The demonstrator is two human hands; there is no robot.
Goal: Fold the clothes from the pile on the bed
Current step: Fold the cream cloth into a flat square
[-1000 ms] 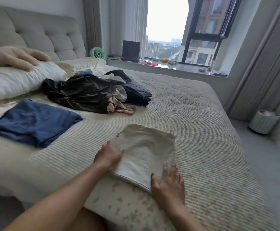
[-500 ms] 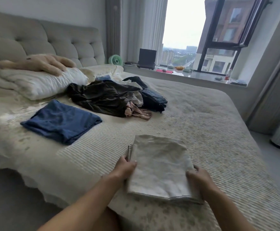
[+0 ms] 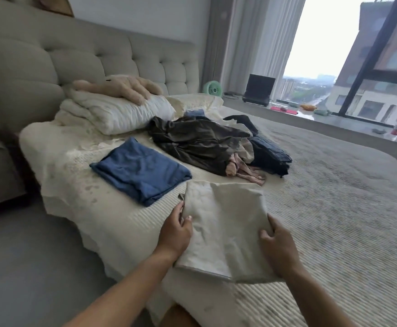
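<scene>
A folded beige garment (image 3: 225, 227) is lifted just above the near edge of the bed (image 3: 334, 208). My left hand (image 3: 176, 232) grips its left edge, thumb on top. On its right edge, my right hand (image 3: 279, 246) holds it with fingers curled under. A folded blue garment (image 3: 141, 171) lies flat on the bed just beyond and to the left. The pile of unfolded clothes (image 3: 207, 142), mostly dark with a pink piece at the front, sits in the middle of the bed behind it.
White pillows (image 3: 117, 112) with a plush toy (image 3: 122, 87) on top lean at the tufted headboard. A green fan (image 3: 213, 88) and a laptop (image 3: 259, 88) stand on the window ledge. Grey floor runs along the bed's left side.
Both hands went from pressing the beige garment flat to gripping its sides and lifting it off the bed, toward the folded blue garment. The view has turned left.
</scene>
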